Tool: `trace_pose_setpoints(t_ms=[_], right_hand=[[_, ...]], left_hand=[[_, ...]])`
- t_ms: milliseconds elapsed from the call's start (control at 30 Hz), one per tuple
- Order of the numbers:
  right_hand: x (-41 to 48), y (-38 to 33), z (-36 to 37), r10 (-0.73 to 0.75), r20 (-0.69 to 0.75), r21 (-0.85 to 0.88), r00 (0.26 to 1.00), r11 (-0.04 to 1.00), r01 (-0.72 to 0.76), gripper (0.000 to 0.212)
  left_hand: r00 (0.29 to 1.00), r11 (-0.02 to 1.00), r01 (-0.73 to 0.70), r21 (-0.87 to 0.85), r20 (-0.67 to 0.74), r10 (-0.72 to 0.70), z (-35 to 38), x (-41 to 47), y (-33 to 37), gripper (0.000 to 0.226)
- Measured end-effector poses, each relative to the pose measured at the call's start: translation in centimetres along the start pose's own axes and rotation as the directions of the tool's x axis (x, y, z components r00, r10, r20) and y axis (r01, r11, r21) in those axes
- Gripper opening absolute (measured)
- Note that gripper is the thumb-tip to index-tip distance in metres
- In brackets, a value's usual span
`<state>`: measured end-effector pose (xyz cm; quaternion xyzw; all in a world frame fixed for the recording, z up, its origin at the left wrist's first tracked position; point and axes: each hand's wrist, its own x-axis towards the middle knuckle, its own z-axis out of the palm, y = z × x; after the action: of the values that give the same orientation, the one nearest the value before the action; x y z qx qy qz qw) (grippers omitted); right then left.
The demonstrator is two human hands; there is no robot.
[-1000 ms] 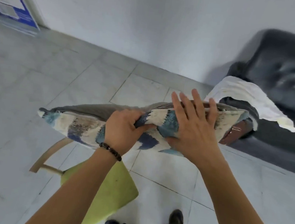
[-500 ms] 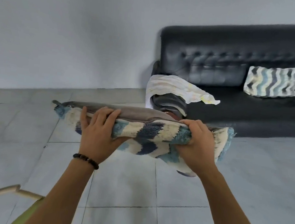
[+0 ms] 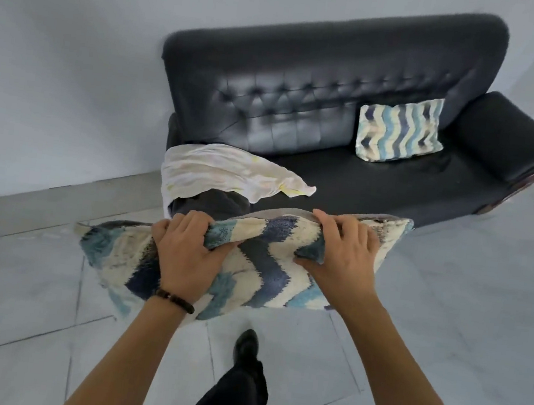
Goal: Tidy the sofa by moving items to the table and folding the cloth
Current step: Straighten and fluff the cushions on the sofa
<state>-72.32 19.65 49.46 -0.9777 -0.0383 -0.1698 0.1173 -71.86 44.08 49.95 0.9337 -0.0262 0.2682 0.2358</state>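
The grip of the left hand and the grip of the right hand were both closed on the zigzag cushion, fingers curled over its upper edge and thumbs pressed into the patterned face. The cushion hung in the air in front of the person, above the tiled floor and just short of the sofa, not touching either.

A second before, the right hand had lain flat with its fingers spread on the cushion, and the view had faced bare floor and a green-seated chair. By now that hand had wrapped round the edge. The person had also turned, so that the whole dark sofa filled the view. The cushion's face had tipped toward the camera. A dark shoe was stepping forward beneath it.

This looked like the cushion being carried to the sofa, probably to pair with the matching cushion that leaned upright against the backrest near the far arm.

The white cloth lay crumpled over the near arm of the sofa, unfolded, with something dark under it that could not be made out. No table was in view.
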Motion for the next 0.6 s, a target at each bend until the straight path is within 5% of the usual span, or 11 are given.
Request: trace_pose_setpoints(t_ms=[133, 400, 600], right_hand=[[9.4, 5.3, 1.6, 0.085, -0.082, -0.052, 0.993, 0.995, -0.090, 0.041], [22.4, 17.0, 4.1, 0.251, -0.255, -0.073, 0.934, 0.958, -0.278, 0.033], [32.5, 28.8, 11.3, 0.280, -0.168, -0.028, 0.945, 0.957, -0.289, 0.037]], left_hand=[[0.993, 0.996, -0.086, -0.015, 0.075, 0.087, 6.7, 10.0, 2.1, 0.043], [0.857, 0.937, -0.345, -0.062, 0.386, 0.341, 18.3, 25.6, 8.0, 0.083], [0.866, 0.957, -0.290, 0.023, 0.433, 0.252, 34.1, 33.2, 11.9, 0.063]])
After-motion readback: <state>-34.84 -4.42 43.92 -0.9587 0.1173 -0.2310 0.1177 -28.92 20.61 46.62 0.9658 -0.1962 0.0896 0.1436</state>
